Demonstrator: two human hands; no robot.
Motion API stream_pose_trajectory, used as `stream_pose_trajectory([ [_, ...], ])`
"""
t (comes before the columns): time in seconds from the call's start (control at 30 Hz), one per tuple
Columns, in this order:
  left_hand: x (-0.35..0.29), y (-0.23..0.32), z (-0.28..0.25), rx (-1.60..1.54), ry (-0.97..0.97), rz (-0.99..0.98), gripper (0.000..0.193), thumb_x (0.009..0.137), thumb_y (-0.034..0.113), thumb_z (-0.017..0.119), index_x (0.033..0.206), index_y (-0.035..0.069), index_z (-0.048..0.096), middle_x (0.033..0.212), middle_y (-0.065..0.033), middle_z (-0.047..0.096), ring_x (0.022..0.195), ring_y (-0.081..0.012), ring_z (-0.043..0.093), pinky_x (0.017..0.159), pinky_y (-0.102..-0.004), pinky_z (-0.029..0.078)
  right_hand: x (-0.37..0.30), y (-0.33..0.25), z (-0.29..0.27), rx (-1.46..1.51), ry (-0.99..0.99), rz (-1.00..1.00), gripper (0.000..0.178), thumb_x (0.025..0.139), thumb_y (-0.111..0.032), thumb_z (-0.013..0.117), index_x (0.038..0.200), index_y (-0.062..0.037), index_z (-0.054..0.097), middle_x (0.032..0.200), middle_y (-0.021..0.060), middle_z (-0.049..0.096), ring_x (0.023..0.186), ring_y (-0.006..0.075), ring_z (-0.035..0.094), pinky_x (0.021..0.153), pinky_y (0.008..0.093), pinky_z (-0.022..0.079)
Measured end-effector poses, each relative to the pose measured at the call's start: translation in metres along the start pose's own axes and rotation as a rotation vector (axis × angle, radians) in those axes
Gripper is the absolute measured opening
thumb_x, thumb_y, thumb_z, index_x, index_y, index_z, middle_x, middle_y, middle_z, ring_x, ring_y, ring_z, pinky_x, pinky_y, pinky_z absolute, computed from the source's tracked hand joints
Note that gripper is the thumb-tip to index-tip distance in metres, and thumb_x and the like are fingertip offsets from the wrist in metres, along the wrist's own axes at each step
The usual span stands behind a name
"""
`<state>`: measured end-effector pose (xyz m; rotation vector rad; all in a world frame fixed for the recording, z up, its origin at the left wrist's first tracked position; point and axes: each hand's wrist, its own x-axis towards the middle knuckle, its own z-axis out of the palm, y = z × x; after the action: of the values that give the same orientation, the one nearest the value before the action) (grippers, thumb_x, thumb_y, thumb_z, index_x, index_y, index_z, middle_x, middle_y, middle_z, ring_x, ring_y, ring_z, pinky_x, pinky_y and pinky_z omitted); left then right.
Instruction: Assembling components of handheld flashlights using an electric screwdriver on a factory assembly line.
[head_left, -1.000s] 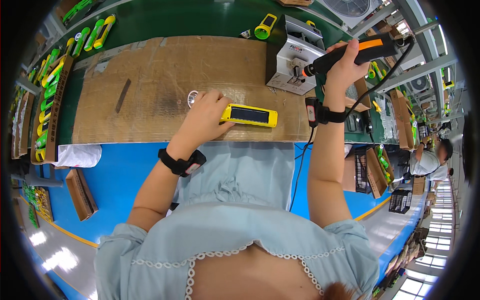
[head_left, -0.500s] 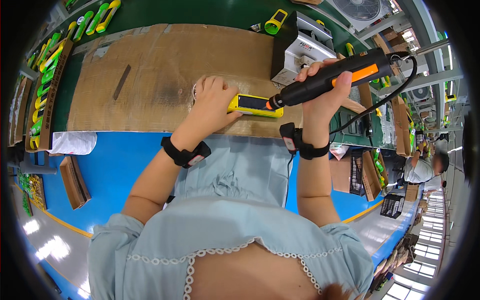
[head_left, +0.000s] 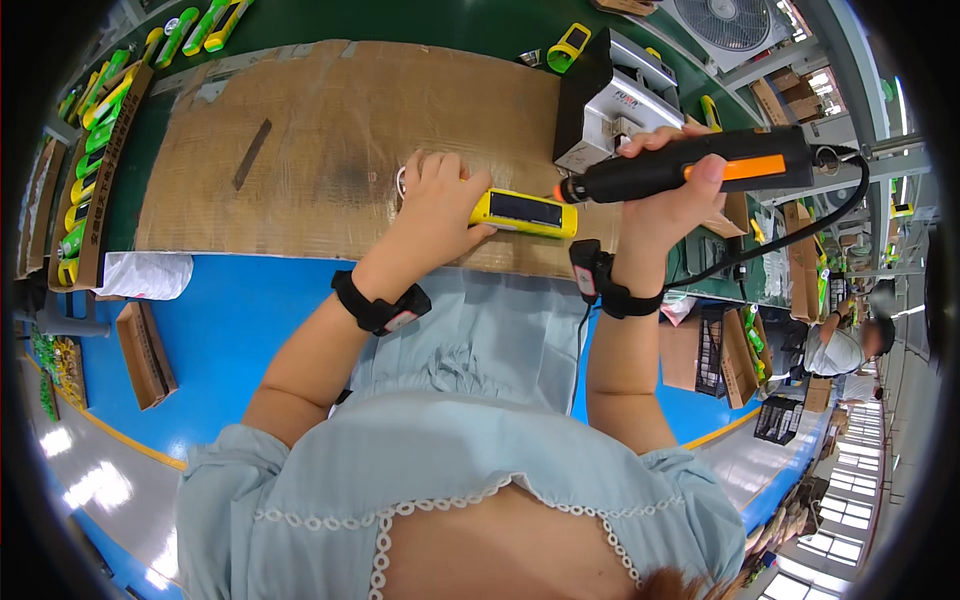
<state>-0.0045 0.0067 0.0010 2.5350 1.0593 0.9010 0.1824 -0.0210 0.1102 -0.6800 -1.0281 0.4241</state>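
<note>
1. The left hand lay over the left end of a yellow torch, its four fingers bent and close together across the top. The thumb extended along the near side, so that the torch was gripped between thumb and fingers.
2. The torch rested sideways on a cardboard sheet, near the sheet's front edge, with its dark panel facing up. A round silvery rim showed just beyond the left fingers.
3. The right hand was wrapped around a black power screwdriver. The thumb pressed on the near side, beside an orange strip; the fingertips curled over the far side, slightly apart.
4. The screwdriver pointed left, its orange tip just beside the torch's right end. Whether the two touched could not be told.
5. A black cable looped from the back of the screwdriver. Each wrist bore a black band.
6. Behind the screwdriver stood a silver and black box, with a yellow and green torch part near its far left corner.
7. A thin dark strip lay on the cardboard sheet, left of the left hand.
</note>
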Motion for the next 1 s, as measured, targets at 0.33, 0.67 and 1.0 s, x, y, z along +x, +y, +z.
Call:
stream_pose_trajectory([
  [0.33, -0.004, 0.001, -0.002, -0.018, -0.015, -0.009, 0.044, 0.062, 0.025, 0.079, 0.099, 0.011, 0.057, 0.096, -0.0103, 0.047, 0.103, -0.0296, 0.044, 0.102, -0.0516, 0.024, 0.072, 0.007, -0.045, -0.334, 0.231, -0.252, 0.035, 0.088, -0.028, 0.063, 0.092, 0.0015, 0.043, 0.063, 0.0115, 0.059, 0.050, 0.0189, 0.058, 0.048, 0.0294, 0.049],
  [0.67, -0.003, -0.001, 0.000, -0.042, 0.011, 0.003, 0.043, 0.062, 0.024, 0.078, 0.098, 0.011, 0.058, 0.095, -0.0096, 0.047, 0.101, -0.0295, 0.045, 0.101, -0.0518, 0.025, 0.086, 0.018, -0.048, -0.325, 0.086, -0.094, 0.028, 0.088, -0.023, 0.063, 0.087, -0.0001, 0.047, 0.060, 0.0098, 0.057, 0.047, 0.0167, 0.055, 0.046, 0.0264, 0.044],
  [1.0, -0.002, 0.000, 0.000, -0.046, 0.022, 0.002, 0.042, 0.063, 0.023, 0.077, 0.099, 0.010, 0.058, 0.096, -0.0099, 0.048, 0.102, -0.0296, 0.045, 0.102, -0.0503, 0.025, 0.028, 0.001, -0.029, 0.059, -0.024, 0.159, 0.037, 0.085, -0.033, 0.062, 0.091, 0.0011, 0.049, 0.065, 0.0124, 0.053, 0.052, 0.0224, 0.056, 0.050, 0.0332, 0.049],
])
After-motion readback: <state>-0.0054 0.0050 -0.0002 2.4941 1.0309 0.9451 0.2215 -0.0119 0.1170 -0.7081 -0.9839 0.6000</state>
